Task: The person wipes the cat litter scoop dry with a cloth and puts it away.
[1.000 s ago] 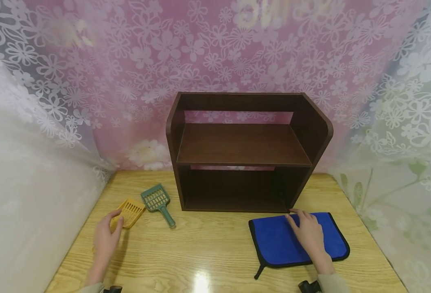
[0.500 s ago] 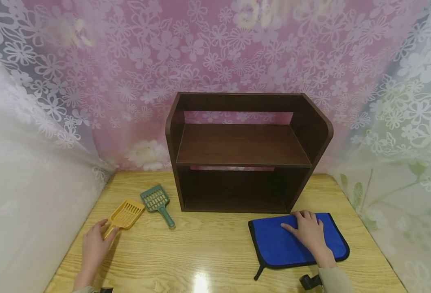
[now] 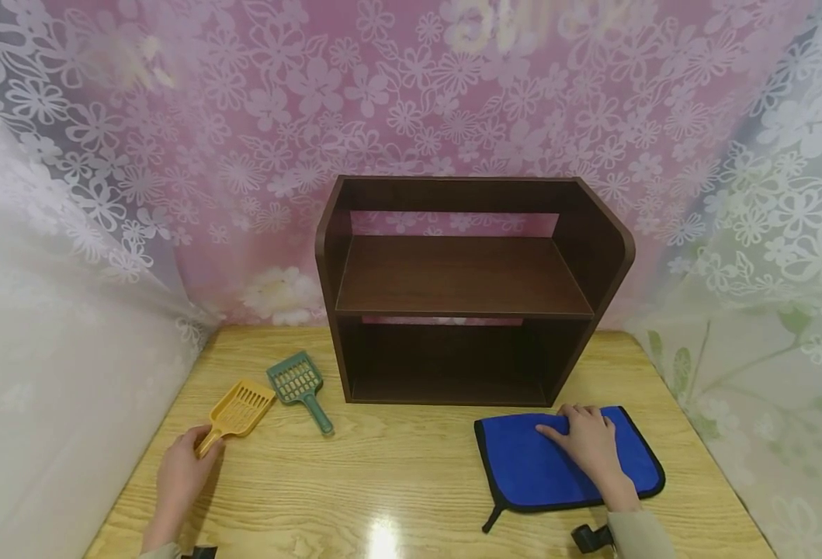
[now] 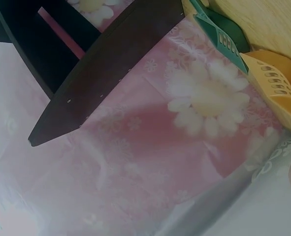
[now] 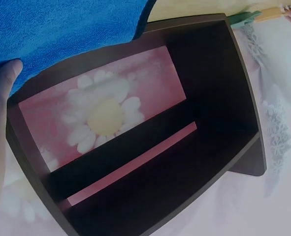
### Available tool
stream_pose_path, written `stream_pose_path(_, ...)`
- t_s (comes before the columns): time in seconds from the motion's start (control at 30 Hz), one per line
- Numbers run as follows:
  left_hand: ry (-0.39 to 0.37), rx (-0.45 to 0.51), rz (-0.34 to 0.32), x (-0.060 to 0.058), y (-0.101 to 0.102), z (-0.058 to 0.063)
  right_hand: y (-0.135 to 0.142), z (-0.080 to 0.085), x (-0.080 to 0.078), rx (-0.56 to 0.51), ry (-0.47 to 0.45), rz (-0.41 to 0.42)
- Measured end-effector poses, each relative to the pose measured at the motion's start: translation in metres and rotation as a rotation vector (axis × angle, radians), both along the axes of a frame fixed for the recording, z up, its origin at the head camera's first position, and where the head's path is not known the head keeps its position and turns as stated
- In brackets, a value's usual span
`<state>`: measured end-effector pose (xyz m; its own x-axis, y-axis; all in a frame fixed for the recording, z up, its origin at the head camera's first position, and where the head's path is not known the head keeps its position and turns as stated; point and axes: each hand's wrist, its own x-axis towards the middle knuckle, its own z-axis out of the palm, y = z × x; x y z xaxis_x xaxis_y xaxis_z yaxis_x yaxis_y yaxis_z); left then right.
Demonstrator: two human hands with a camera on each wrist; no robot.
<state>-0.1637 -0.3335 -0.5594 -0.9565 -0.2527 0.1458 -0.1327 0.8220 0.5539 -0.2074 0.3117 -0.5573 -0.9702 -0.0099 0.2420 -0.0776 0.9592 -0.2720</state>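
Note:
A yellow slotted litter scoop lies at the left of the table, its handle pointing toward me. My left hand pinches that handle between thumb and fingers. Beside it lies a green litter scoop, touched by neither hand. At the right is a blue folded towel with black edging and a short black loop. My right hand grips its far edge, fingers bent over it. The right wrist view shows the thumb on the towel's near face; the other fingers are hidden there.
A dark brown two-tier shelf stands at the back middle of the wooden table, just behind the towel. Pink flowered curtain hangs behind, with whitish sheets along both sides.
My left hand has drawn back toward me along the yellow scoop and taken its handle. My right hand's fingers have bent over the towel's far edge, which has shifted slightly.

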Motion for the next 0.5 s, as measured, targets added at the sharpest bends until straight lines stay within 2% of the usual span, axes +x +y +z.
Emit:
stream_pose_path(0.17, -0.045, 0.004, 0.003, 0.0, 0.001, 0.002, 0.002, 0.004, 0.003, -0.125, 0.033, 0.028)
stream_pose_path(0.4, -0.072, -0.007, 0.008, 0.002, 0.0, 0.004, 0.002, 0.026, 0.01, -0.327, -0.076, -0.003)
stream_pose_path(0.5, -0.074, -0.007, 0.008, 0.003, 0.001, 0.005, 0.003, 0.03, 0.012, -0.382, -0.105, 0.003)
